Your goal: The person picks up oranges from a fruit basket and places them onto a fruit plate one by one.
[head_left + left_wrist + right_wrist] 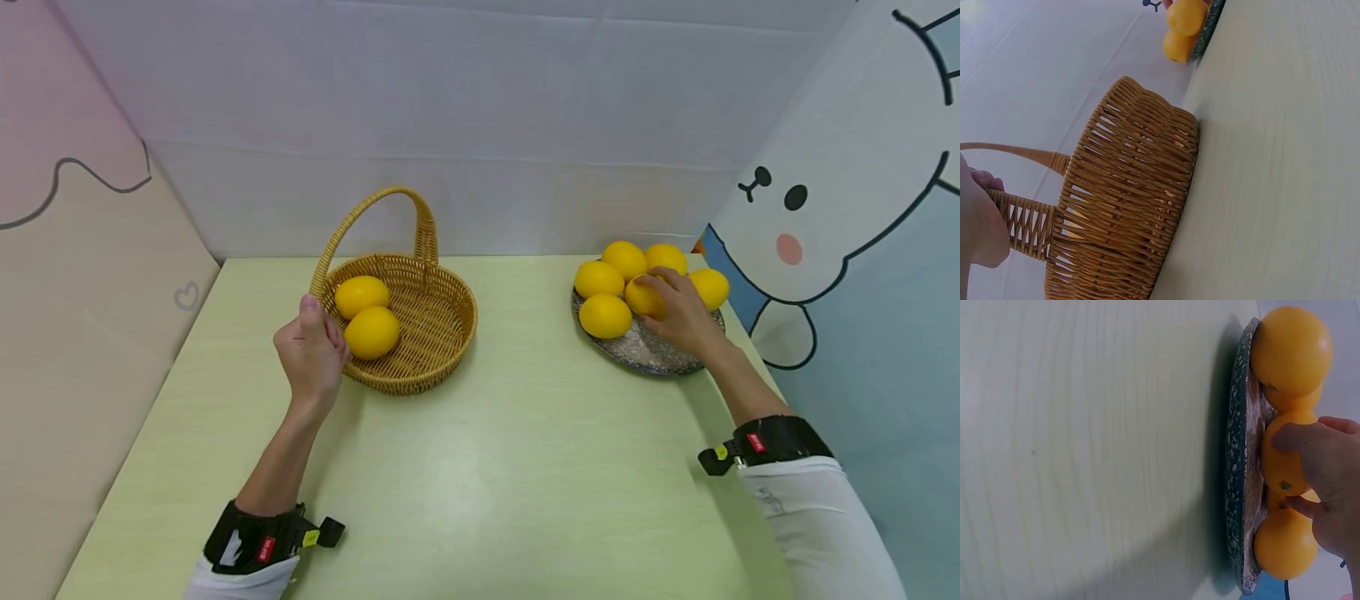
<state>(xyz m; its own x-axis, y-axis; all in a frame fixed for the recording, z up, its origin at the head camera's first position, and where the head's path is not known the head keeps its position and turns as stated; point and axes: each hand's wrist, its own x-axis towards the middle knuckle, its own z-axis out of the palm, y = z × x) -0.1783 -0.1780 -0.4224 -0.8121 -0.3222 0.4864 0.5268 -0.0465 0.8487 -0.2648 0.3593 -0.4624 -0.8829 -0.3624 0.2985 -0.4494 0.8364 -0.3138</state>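
Note:
My left hand [311, 350] grips the near left side of the handle [352, 218] of a woven wicker basket [442, 321]. Inside the basket two oranges [372, 333] lie against its left wall. On the right, my right hand [684, 318] holds an orange [1285, 456] among others on a speckled plate [637, 357], thumb on one side and fingers over the other. That fruit looks yellow in the head view and orange in the wrist views. The left wrist view has the basket's outer weave close up, with my fingers wrapped round the handle.
Several more oranges [605, 316] crowd the left and back of the plate, and one [708, 287] sits at its right, beyond my hand. The pale table [480, 467] ends at a white backdrop [510, 204], with printed panels to both sides.

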